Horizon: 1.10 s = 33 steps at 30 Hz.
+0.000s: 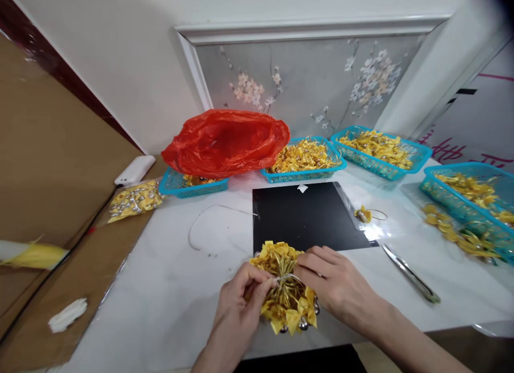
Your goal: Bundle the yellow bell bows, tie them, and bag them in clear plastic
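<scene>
A bundle of small yellow ribbon bows with silver bells (pixel 286 287) lies near the table's front edge, bound round its middle with pale string. My left hand (pixel 240 303) pinches the bundle at the string from the left. My right hand (pixel 333 282) grips it from the right, fingers curled over the top. A loose length of string (pixel 201 223) curves across the white tabletop behind my left hand. The bundle partly overlaps a black square mat (pixel 305 215).
Several blue baskets of yellow bows (pixel 305 159) line the back and right. A red plastic bag (pixel 225 140) covers the left basket. Metal tweezers (pixel 409 274) lie at right, one single bow (pixel 363 214) near the mat, a clear packet of bows (pixel 134 200) at left.
</scene>
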Available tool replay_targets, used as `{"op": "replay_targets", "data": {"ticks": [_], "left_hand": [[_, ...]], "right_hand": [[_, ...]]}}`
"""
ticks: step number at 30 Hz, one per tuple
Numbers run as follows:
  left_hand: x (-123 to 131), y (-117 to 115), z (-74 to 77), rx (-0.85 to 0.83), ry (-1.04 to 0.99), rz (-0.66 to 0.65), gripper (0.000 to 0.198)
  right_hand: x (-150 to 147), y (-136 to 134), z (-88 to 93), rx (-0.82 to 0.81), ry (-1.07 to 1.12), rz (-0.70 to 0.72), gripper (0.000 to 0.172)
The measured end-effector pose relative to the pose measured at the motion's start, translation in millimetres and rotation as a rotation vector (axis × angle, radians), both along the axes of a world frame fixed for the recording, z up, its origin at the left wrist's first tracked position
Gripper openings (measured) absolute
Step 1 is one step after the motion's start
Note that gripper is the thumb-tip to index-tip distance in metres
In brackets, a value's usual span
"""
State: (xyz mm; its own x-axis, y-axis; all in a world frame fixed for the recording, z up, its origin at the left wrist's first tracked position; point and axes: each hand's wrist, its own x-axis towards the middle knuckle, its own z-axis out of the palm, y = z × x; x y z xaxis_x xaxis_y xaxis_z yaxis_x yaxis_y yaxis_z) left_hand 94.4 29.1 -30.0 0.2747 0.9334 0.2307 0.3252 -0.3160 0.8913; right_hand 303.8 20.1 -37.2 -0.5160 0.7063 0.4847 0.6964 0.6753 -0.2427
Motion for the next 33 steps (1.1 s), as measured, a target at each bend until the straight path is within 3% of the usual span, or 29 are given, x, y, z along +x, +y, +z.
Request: {"op": "replay_targets", "data": {"ticks": [6,13,19,21,25,33], "left_hand": [[-0.1,-5.5,-5.1,-0.011,-0.011,-0.017,0.015],[-11.9,-7.2,-5.6,0.118,0.082,-0.117,0.016],[-17.6,-15.4,4.3,0.115,0.149,-0.023,0.048],[-15.2,-17.2,8.2,0.111,0.227,0.012,0.042],[-5.0,-17.2,14.0,0.139,0.367,0.026,0.008],[13.0,-21.1,11.7,0.273,0.332,-0.042,0.016]], "right_hand": [[2.7,3.1,-2.7,-0.034,0.036,0.03,0.024],[4.8,5.8,-1.2,-0.047,0.155,0.003,0.026],[17.5,4.0,11.1,-0.255,0.337,-0.043,0.033],[18.0,3.1,15.4,-0.303,0.377,-0.085,0.031],[7.6,2.1,16.9,-0.379,0.345,-0.162,0.02],[-14.7,8.7,20.0,-0.268,0.255,-0.154,0.026]]}}
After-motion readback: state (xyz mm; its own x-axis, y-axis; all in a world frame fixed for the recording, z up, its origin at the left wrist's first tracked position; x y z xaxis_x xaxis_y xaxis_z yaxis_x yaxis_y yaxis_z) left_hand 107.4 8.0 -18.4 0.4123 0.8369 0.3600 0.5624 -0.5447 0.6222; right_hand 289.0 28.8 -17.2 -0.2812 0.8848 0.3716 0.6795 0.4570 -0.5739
